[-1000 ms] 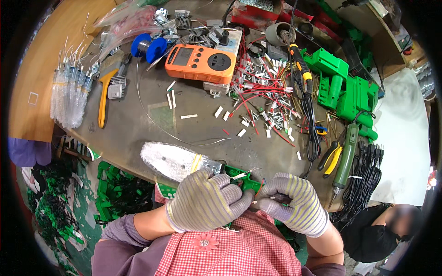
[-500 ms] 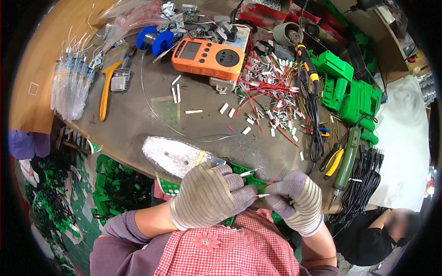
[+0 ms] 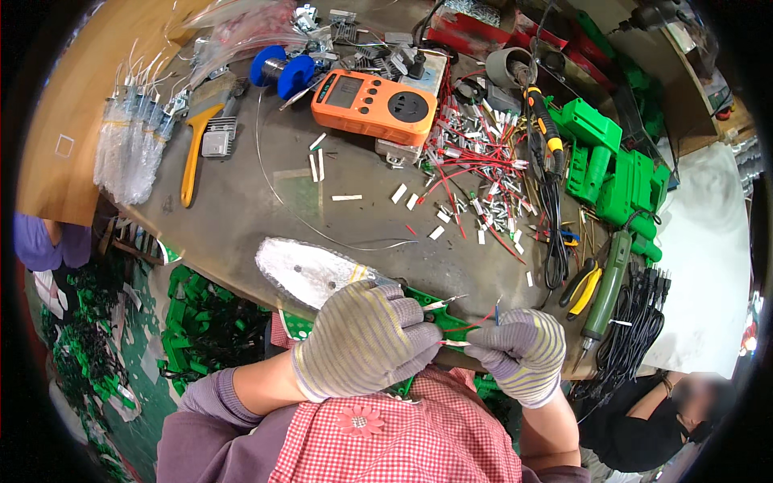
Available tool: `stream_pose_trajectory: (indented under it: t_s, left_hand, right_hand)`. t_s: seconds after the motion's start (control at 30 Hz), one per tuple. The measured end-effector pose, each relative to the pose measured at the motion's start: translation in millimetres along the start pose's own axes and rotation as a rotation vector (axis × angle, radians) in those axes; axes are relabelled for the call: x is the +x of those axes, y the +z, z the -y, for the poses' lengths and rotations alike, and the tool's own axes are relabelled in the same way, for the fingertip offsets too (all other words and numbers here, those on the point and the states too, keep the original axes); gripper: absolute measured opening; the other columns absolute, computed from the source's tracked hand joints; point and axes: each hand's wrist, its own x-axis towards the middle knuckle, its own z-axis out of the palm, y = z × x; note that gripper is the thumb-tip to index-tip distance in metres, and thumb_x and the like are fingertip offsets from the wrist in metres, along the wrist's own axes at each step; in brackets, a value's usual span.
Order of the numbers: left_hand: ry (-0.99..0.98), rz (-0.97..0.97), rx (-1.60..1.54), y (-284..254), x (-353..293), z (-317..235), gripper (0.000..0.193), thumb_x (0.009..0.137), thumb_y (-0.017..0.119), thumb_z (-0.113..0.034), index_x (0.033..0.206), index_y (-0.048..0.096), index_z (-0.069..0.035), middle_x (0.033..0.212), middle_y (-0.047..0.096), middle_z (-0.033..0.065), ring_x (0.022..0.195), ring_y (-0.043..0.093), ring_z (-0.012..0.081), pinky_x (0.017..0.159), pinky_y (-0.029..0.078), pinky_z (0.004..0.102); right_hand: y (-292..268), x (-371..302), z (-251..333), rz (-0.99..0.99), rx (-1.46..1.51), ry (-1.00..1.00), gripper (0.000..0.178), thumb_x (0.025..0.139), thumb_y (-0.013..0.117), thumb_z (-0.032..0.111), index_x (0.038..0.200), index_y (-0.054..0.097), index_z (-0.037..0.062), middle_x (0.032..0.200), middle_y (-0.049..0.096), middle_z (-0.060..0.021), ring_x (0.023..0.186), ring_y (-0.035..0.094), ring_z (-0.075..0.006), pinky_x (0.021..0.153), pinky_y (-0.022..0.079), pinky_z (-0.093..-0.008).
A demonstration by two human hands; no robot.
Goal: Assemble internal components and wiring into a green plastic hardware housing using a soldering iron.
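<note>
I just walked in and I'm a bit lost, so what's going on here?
A gloved person is working at a cluttered workbench. The left hand covers part of a green plastic housing; the right hand pinches a white-sleeved wire that spans the gap between the hands. An orange meter and a blue spool sit farther back.

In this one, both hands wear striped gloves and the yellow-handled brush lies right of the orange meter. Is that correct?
Not quite. The yellow-handled brush lies left of the orange meter, not right, as the head view shows. The left hand and right hand do both wear striped gloves.
</note>
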Motion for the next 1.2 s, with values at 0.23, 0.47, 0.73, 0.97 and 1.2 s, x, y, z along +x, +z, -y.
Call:
stream_pose_trajectory:
  t_s: [0.23,0.47,0.73,0.97,1.2]
  left_hand:
    - [-0.014,0.098,0.137,-6.2,-2.7,-2.8,0.02,0.072,0.073,-0.032,0.083,0.071,-0.016,0.069,0.053,-0.0012,0.062,0.055,0.0217,0.056,0.043,0.0401]
    - [-0.078,-0.154,0.277,-3.6,19.8,-25.4,0.039,0.071,0.071,-0.047,0.1,0.075,-0.021,0.132,0.056,0.0133,0.11,0.057,0.0365,0.093,0.043,0.0468]
    - [-0.194,-0.147,0.114,12.0,36.3,-21.0,0.019,0.075,0.072,-0.029,0.089,0.077,-0.018,0.142,0.05,0.0166,0.123,0.049,0.0406,0.103,0.035,0.051]
    - [-0.12,-0.136,0.315,21.0,38.0,-26.5,0.013,0.063,0.076,-0.031,0.072,0.07,-0.024,0.123,0.06,0.0004,0.124,0.05,0.0286,0.101,0.038,0.0535]
    - [-0.164,-0.107,0.168,18.3,39.0,-19.5,0.012,0.064,0.075,-0.029,0.067,0.068,-0.02,0.135,0.057,0.0051,0.124,0.05,0.0314,0.102,0.038,0.0548]
  right_hand:
    - [-12.7,7.6,-1.0,0.119,0.101,-0.083,0.033,0.072,0.084,0.031,0.095,0.072,0.0104,0.073,0.061,-0.0086,0.065,0.058,-0.0301,0.057,0.045,-0.0398]
    - [-20.7,-25.4,-14.8,-0.105,-0.193,-0.19,0.025,0.065,0.083,0.015,0.084,0.069,0.009,0.082,0.059,-0.0062,0.071,0.058,-0.0255,0.059,0.045,-0.0377]
    - [7.9,-4.2,-24.0,-0.159,-0.357,-0.212,0.021,0.07,0.078,0.018,0.088,0.069,0.012,0.077,0.057,-0.0017,0.066,0.057,-0.0259,0.057,0.044,-0.0387]
    - [-8.7,2.8,-12.6,-0.052,-0.031,-0.266,0.019,0.072,0.079,0.018,0.085,0.067,0.0087,0.082,0.064,-0.0091,0.073,0.062,-0.0297,0.065,0.048,-0.0405]
    - [-24.5,6.2,-28.7,-0.038,0.017,-0.149,0.013,0.073,0.077,0.012,0.077,0.065,0.0082,0.079,0.063,-0.0067,0.075,0.061,-0.0283,0.07,0.049,-0.0404]
